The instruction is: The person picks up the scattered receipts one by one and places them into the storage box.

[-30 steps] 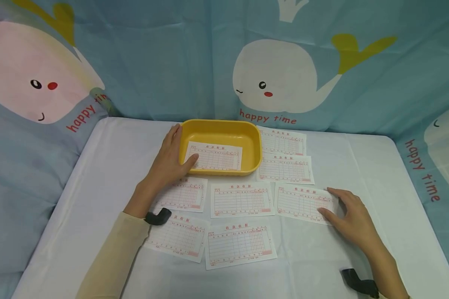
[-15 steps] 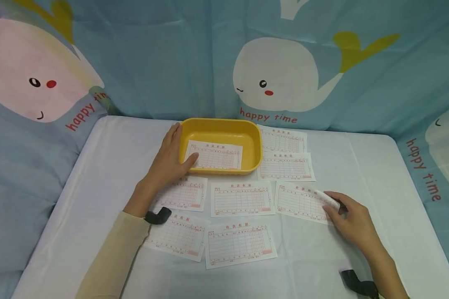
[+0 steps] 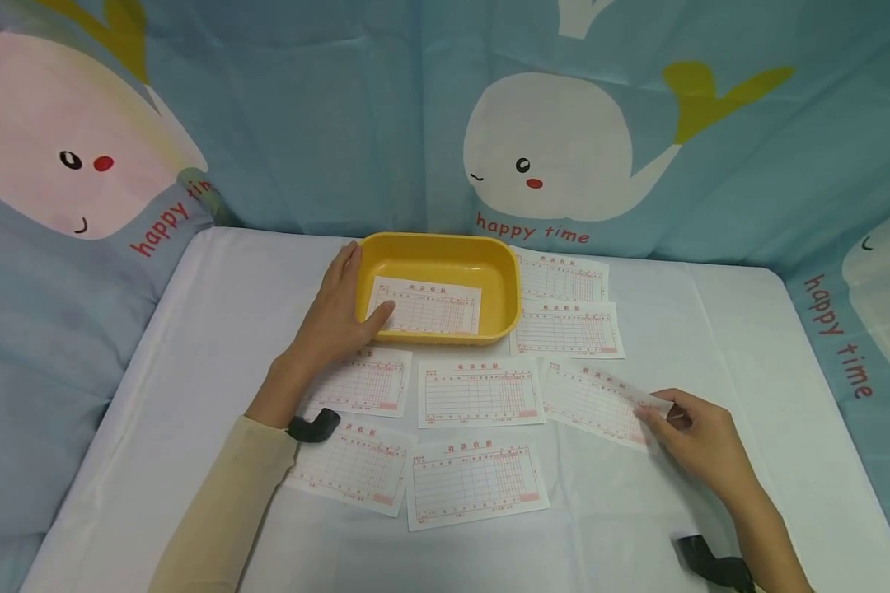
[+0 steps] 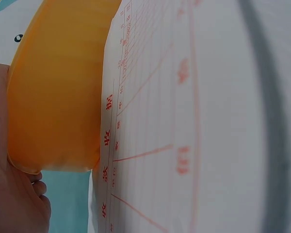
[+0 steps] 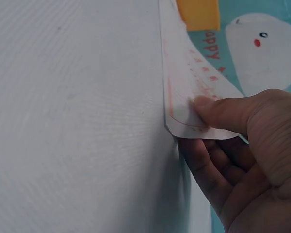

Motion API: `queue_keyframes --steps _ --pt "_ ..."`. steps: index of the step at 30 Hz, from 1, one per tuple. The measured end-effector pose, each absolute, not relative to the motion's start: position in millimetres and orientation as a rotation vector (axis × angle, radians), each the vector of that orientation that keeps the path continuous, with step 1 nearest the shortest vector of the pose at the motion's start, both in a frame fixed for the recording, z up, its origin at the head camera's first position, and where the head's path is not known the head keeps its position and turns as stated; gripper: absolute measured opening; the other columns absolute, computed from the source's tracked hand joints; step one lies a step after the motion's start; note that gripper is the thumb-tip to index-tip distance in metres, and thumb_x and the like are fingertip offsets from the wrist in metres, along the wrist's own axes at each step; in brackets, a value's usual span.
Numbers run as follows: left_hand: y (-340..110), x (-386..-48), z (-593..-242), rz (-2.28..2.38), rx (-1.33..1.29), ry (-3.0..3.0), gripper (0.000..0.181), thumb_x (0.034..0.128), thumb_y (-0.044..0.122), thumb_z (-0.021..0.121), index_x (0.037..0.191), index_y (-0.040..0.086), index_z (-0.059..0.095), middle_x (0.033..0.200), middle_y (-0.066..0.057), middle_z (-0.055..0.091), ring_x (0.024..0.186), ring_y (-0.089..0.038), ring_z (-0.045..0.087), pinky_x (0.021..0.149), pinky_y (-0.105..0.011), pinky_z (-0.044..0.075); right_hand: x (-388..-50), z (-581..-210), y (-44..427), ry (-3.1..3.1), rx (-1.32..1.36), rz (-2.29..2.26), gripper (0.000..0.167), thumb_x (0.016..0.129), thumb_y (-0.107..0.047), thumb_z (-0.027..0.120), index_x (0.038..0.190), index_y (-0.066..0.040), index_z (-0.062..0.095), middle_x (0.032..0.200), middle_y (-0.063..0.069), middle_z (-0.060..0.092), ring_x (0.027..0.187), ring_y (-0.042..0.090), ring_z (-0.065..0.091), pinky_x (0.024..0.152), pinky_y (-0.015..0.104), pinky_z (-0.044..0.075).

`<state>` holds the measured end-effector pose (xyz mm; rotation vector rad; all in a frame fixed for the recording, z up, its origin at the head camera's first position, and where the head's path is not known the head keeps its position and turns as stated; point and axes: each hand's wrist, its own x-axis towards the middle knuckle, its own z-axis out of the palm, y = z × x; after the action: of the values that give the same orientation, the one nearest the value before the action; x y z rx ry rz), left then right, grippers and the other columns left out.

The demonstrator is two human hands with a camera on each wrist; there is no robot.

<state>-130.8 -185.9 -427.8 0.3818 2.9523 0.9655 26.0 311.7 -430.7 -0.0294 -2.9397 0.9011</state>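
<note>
My left hand point(image 3: 330, 321) holds the left end of a yellow plastic tray point(image 3: 498, 284), its thumb over the near rim and its fingers along the outer side. Inside the tray lies a white receipt slip point(image 3: 430, 309) printed in red. My right hand point(image 3: 700, 436) pinches the right edge of another receipt slip point(image 3: 593, 401) between thumb and fingers. That edge bends up off the white table, as the right wrist view shows with the lifted slip point(image 5: 184, 104). In the left wrist view, the left hand point(image 4: 14, 189) lies against the tray wall point(image 4: 63, 97).
Several more receipt slips lie flat: a middle slip point(image 3: 480, 394), a front slip point(image 3: 476, 486), two at left partly under the left forearm, and two overlapping ones right of the tray, including a back slip point(image 3: 564, 276). A blue whale-print curtain point(image 3: 304, 123) hangs behind the table.
The right thumb and fingers have closed on the right edge of the receipt slip, which has curled and lifted from the table. The left hand and tray have stayed in place.
</note>
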Motion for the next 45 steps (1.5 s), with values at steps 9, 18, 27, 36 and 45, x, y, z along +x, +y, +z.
queue_keyframes --steps 9,18,27,36,45 --pt "-186 -130 -428 0.962 0.388 2.959 0.101 0.0988 0.048 0.064 0.172 0.010 0.004 0.180 -0.008 0.005 0.167 -0.032 0.013 0.133 -0.059 0.022 24 -422 316 -2.996 -0.100 1.037 0.027 0.095 -0.025 0.082 0.113 -0.006 0.078 0.085 0.008 0.077 0.067 -0.003 0.062 0.057 0.017 0.048" --pt "-187 -130 -430 0.968 0.392 2.955 0.101 0.0989 0.048 0.064 0.172 0.010 0.005 0.180 -0.009 0.005 0.166 -0.033 0.014 0.133 -0.059 0.023 17 -414 318 -2.936 -0.230 1.267 0.037 0.097 -0.028 0.079 0.122 -0.002 0.073 0.094 -0.024 0.071 0.084 -0.011 0.068 0.066 0.013 0.054" --pt "-188 -130 -431 0.968 0.388 2.950 0.102 0.0987 0.049 0.064 0.172 0.011 0.004 0.180 -0.008 0.005 0.166 -0.032 0.014 0.133 -0.059 0.023 8 -403 315 -2.822 -0.267 1.383 0.035 0.096 -0.019 0.079 0.118 0.007 0.071 0.091 -0.026 0.068 0.081 -0.008 0.068 0.068 0.012 0.057" --pt "-186 -130 -429 0.964 0.389 2.948 0.102 0.0991 0.049 0.064 0.172 0.012 0.004 0.181 -0.006 0.004 0.166 -0.032 0.015 0.133 -0.058 0.024 -9 -395 311 -2.695 -0.313 1.526 0.014 0.095 -0.011 0.079 0.109 -0.010 0.074 0.088 -0.020 0.070 0.076 -0.002 0.067 0.069 0.012 0.058" --pt "-186 -131 -428 0.950 0.387 2.962 0.102 0.0990 0.049 0.064 0.172 0.010 0.004 0.181 -0.006 0.004 0.166 -0.032 0.016 0.133 -0.058 0.024 -29 -384 295 -2.464 -0.202 1.874 0.018 0.093 -0.002 0.079 0.105 -0.013 0.072 0.091 -0.008 0.072 0.075 0.001 0.068 0.069 0.014 0.060"
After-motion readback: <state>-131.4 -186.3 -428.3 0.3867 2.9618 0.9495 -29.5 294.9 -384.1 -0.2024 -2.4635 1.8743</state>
